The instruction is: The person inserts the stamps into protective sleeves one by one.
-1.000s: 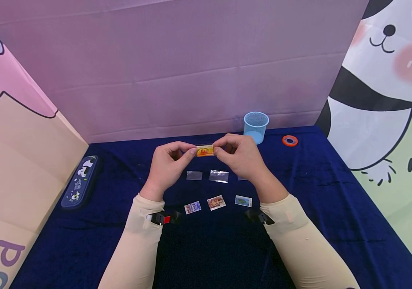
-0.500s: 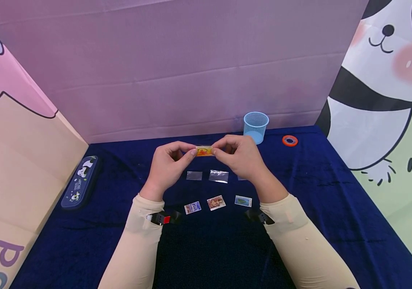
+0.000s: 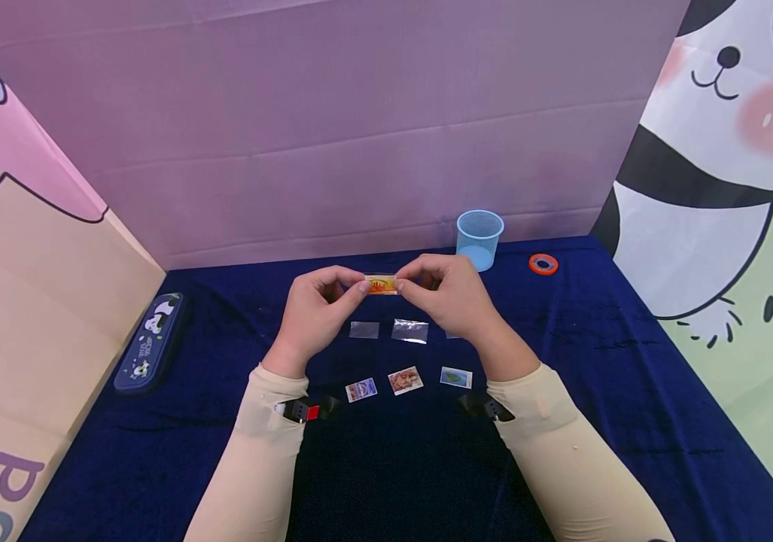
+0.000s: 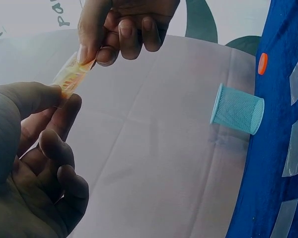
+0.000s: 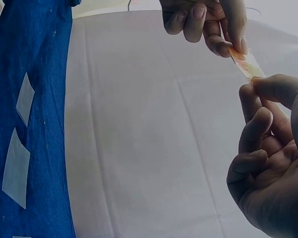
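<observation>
Between my two hands, raised over the table, is a yellow-orange stamp (image 3: 381, 284) with a red design, in a clear sleeve whose edge shows above it. My left hand (image 3: 305, 316) pinches its left end between thumb and index finger. At the other end, the thumb and index finger of my right hand (image 3: 454, 301) pinch it too. In the left wrist view the stamp (image 4: 73, 75) slants between both sets of fingertips. Below lie clear sleeves (image 3: 409, 331), one partly hidden by my right hand. Nearer me lie a purple-blue stamp (image 3: 361, 389), a brown stamp (image 3: 406, 380) and a blue-green stamp (image 3: 457, 377).
A light blue mesh cup (image 3: 479, 237) stands at the back edge, behind my right hand. To its right lies an orange-red ring-shaped roll (image 3: 544, 264). A dark blue pencil case (image 3: 150, 342) with panda drawings is at the left. Dark blue cloth (image 3: 237, 331) covers the table.
Both hands keep their pinch on the stamp; it and the right fingertips have shifted slightly left. The things on the table have not moved.
</observation>
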{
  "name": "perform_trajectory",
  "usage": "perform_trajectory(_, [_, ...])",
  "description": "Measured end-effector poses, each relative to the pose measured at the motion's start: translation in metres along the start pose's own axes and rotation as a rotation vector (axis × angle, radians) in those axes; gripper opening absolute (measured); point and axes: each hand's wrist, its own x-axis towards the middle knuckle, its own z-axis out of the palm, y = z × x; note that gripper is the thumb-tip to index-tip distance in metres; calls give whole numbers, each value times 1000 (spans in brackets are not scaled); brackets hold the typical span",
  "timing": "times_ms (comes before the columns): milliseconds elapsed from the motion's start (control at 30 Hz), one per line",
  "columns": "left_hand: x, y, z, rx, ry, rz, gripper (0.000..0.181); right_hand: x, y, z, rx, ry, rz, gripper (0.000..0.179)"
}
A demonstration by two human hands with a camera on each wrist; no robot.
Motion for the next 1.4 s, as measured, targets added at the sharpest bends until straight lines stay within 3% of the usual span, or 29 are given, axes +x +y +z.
perform_trajectory(267, [1,-3,-7,17,25,-5,11,1,-1,1,-8,16,13,17])
perform_trajectory(400, [2,-10,-14,40,54,-45,14,2,3,2,-11,20,39,14])
perform_trajectory(800, [2,-29,-44,79,174,-126,21,6,19,7,-45,-68,98,10])
perform_trajectory(1200, [-3,-50,-65,120,209,-319,22,6,37,10,-74,-129,144,8])
perform_trajectory(1400, [-5,-65,-67,140,185,-388,20,5,44,18,-90,-226,190,9])
